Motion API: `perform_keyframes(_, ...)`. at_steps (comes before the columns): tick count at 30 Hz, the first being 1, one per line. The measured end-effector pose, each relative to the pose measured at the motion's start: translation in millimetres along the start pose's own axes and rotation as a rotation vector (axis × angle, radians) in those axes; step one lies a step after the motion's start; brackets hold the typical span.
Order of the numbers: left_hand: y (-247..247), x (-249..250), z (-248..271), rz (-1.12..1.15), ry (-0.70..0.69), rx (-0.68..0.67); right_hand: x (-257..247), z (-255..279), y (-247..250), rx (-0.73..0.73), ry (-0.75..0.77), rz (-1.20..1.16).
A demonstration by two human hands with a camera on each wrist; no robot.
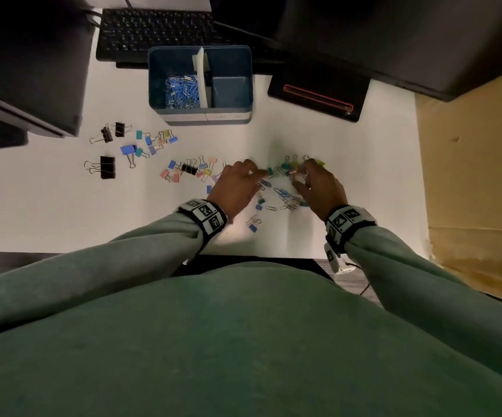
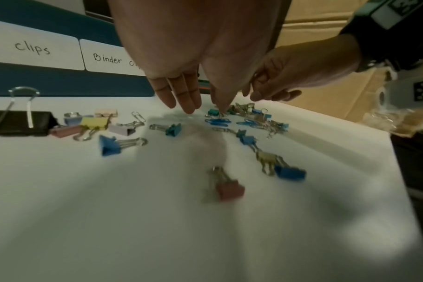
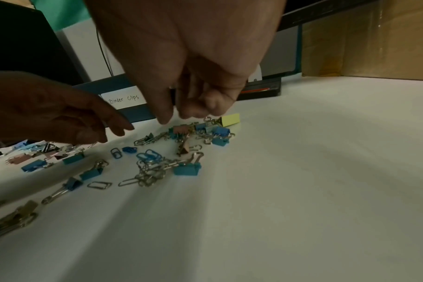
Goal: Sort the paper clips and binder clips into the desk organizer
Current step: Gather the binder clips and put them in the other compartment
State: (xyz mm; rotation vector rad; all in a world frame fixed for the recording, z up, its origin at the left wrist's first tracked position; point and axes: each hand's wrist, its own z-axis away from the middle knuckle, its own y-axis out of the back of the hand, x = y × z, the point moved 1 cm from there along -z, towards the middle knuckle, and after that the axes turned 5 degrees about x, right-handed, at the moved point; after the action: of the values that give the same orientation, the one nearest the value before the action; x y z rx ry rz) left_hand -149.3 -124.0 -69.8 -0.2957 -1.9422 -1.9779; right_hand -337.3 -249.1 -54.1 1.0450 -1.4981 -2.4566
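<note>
Desk (image 1: 364,182), white, carries a blue desk organizer (image 1: 200,114) with 2 compartments, the left holding paper clips (image 1: 180,91) and the right bare, while binder clips (image 1: 188,169) and more clips lie scattered in front of it. Left hand (image 1: 237,188) hovers over the pile with fingers straight and relaxed, holding nothing. Right hand (image 1: 315,188) has its fingers curled at the pile's far edge; whether they pinch a clip I cannot tell.

The head camera looked steeply down over the white desk (image 1: 364,176); both wrist cameras sat low and close, facing the far edge's blue plastic organizer (image 2: 61,82), sharing the scattered clips.
</note>
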Motion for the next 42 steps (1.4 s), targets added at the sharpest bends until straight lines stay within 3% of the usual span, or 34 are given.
perform_keyframes(4, 5, 9, -34, -0.004, 0.095, -0.079, 2, -6, -5, -0.115, -0.044, 0.073)
perform_keyframes(7, 10, 8, -46, -0.065, 0.090, -0.182, 8, -8, -2, -0.044, -0.111, 0.009)
perform_keyframes(10, 10, 0, -45, -0.080, 0.111, -0.204, 17, -9, 5, 0.023, -0.148, 0.008)
perform_keyframes(14, 7, -16, -39, -0.051, 0.165, -0.135, 14, 6, 16, 0.069, 0.123, 0.166)
perform_keyframes(16, 8, -13, -40, 0.020, 0.136, -0.095, 7, 16, 14, -0.036, 0.267, 0.204)
perform_keyframes(18, 6, -4, -47, 0.050, 0.065, -0.119, 4, 21, 5, -0.146, 0.308, 0.244)
perform_keyframes(22, 3, 7, -56, 0.012, 0.034, -0.155, -9, 13, -10, -0.150, 0.287, 0.205)
perform_keyframes(26, 7, -10, -50, -0.029, 0.129, -0.018, -18, -3, -14, -0.138, 0.295, 0.212)
perform_keyframes(28, 10, -9, -49, -0.042, 0.087, 0.015, -19, -7, -16, -0.139, 0.267, 0.189)
perform_keyframes(31, 7, 8, -50, 0.018, -0.046, -0.088, -20, -8, -18, -0.121, 0.178, 0.087)
perform_keyframes(35, 1, 20, -58, 0.063, 0.009, -0.214, -10, -4, -7, -0.142, 0.131, -0.031)
perform_keyframes(39, 3, 17, -54, 0.000, -0.012, -0.242, -3, 0, 15, -0.127, 0.055, -0.248)
perform_keyframes(42, 0, 13, -43, -0.013, 0.006, -0.247, -27, -5, 34, -0.073, 0.027, -0.385)
